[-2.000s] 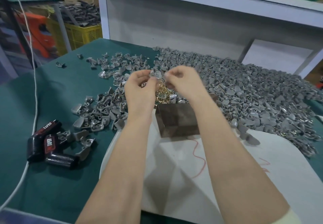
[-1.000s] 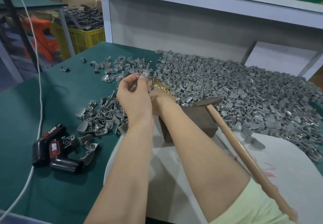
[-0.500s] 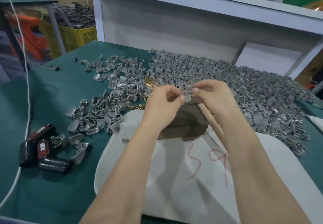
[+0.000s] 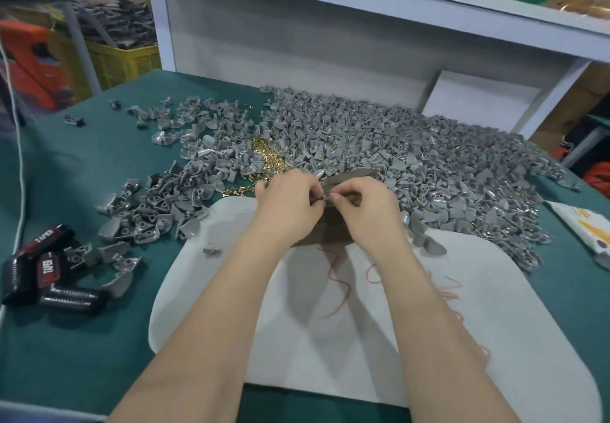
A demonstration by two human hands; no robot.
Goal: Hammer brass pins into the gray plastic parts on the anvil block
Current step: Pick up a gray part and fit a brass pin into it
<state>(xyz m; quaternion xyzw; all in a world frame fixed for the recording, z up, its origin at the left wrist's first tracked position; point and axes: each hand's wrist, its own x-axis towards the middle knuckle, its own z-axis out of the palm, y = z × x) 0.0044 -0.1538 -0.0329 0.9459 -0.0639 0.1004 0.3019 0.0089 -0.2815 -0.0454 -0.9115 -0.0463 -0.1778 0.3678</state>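
- grip: left hand (image 4: 287,206) and right hand (image 4: 368,209) pinch one gray part (image 4: 319,199) over the anvil block (image 4: 335,228), probably seating a pin.
- brass pins (image 4: 268,158) lie at eleven o'clock, handy.

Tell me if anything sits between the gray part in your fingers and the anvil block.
Nothing visible does. The left hand and right hand pinch the gray part directly over the anvil block; the hands hide most of its top.

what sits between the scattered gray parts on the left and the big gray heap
A small pile of brass pins lies there on the green cloth, seen in the head view.
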